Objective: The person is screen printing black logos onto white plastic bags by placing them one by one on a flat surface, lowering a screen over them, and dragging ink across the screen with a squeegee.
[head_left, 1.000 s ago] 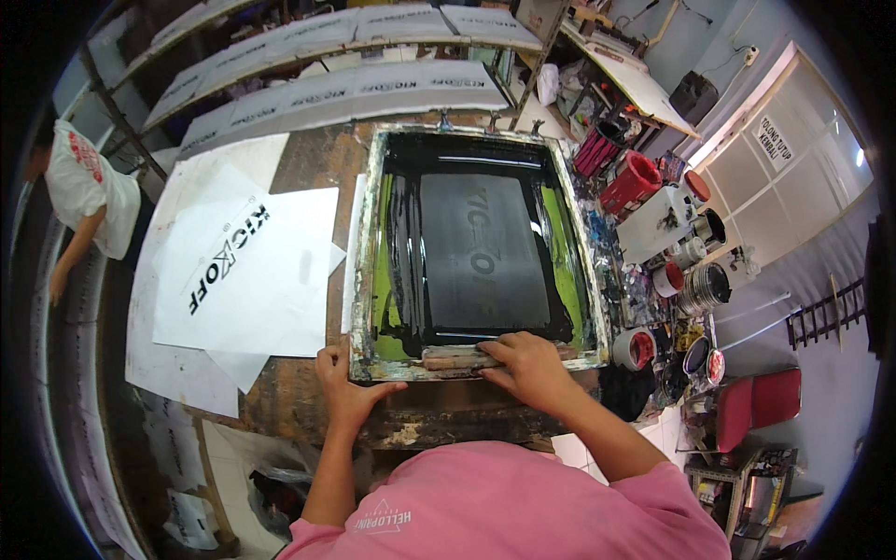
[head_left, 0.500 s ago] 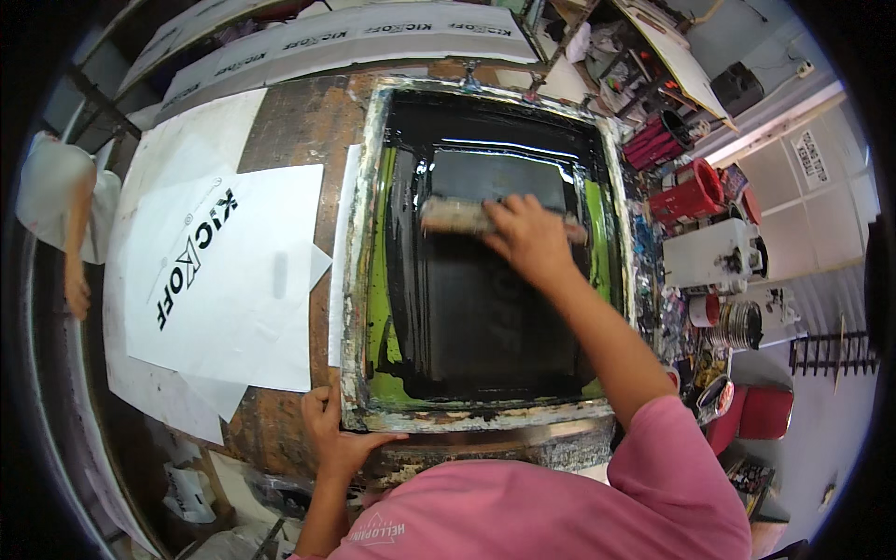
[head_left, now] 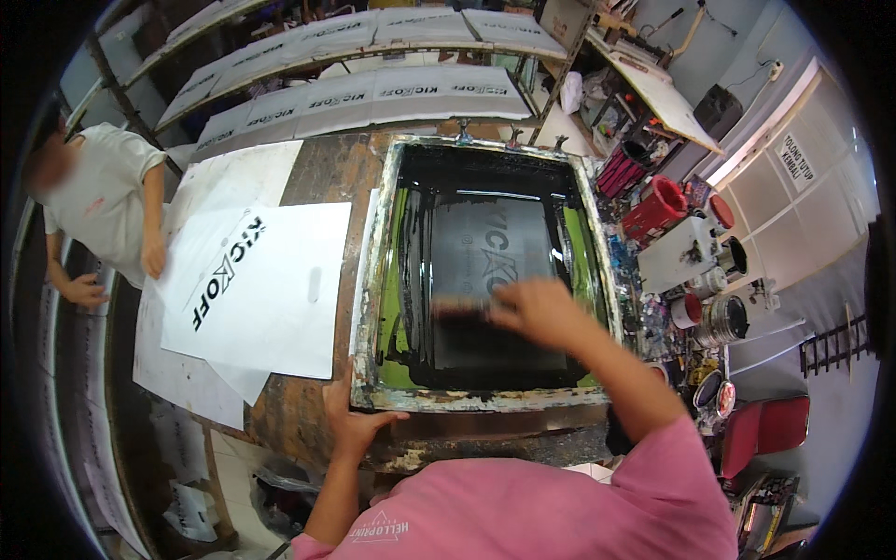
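Observation:
My right hand (head_left: 537, 313) is closed around a wooden-handled squeegee (head_left: 457, 306), a little blurred by motion. The squeegee lies across the ink-covered mesh of a screen-printing frame (head_left: 485, 401). On the far side of the squeegee, dark lettering shows through the greyish mesh (head_left: 467, 238). Black ink (head_left: 481, 168) is thick along the far end and sides, with green strips at the left and right. At the frame's near left corner, my left hand (head_left: 353, 422) rests with thumb and fingers spread along the edges.
White printed bags (head_left: 280, 308) are spread on the wooden table (head_left: 317, 187) to the left. A co-worker (head_left: 112, 196) stands beyond them. Racks (head_left: 373, 54) of printed bags run along the back. Ink pots and a red bucket (head_left: 653, 207) crowd the right side, near a red chair (head_left: 761, 434).
My right hand has drawn the squeegee nearer to me, and clearer lettering shows behind it. The view has tilted up, showing more of the racks and co-worker. My left hand stays at the corner.

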{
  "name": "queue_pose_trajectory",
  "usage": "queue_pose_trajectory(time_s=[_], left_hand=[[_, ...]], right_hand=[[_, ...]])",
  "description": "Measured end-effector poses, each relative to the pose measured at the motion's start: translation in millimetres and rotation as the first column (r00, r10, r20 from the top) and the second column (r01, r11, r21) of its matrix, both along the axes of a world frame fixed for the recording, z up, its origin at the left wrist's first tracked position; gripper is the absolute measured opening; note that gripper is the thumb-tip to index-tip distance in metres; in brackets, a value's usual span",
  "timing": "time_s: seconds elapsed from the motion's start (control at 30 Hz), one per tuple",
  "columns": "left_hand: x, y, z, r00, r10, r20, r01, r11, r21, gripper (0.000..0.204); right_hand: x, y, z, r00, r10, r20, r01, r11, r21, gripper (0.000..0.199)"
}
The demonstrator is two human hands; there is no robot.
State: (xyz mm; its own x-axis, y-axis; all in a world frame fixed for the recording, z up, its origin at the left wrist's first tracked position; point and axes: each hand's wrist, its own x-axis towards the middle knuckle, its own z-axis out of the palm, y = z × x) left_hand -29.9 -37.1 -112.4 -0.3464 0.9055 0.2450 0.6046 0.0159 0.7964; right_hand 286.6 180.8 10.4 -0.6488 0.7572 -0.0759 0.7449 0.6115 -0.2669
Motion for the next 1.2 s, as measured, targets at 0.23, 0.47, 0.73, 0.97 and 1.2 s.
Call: queue_pose_trajectory(time_s=[0.23,0.47,0.73,0.97,1.2], left_hand=[[31,14,70,0.788,-0.146,0.598,-0.018,0.965,0.260,0.118],[25,66,103,0.980,-0.156,0.126,0.104,0.933,0.345,0.126],[39,36,19,0.721,-0.252,-0.646,-0.045,0.912,-0.407,0.135],[51,75,80,0.889,-0.172,-0.425,0.060,0.962,-0.265,0.108],[55,132,115,0.988,0.122,0.093,-0.140,0.965,0.223,0.049]], right_hand=[[3,-140,63,0.985,-0.151,-0.086,0.172,0.921,0.350,0.047],[-11,-78,156,0.961,-0.127,-0.247,0.265,0.684,0.680,0.033],[-25,-29,217,0.947,-0.129,-0.294,0.309,0.619,0.722,0.033],[-18,4,244,0.945,-0.150,-0.291,0.316,0.652,0.690,0.047],[9,33,251,0.895,-0.103,-0.433,0.353,0.759,0.548,0.061]])
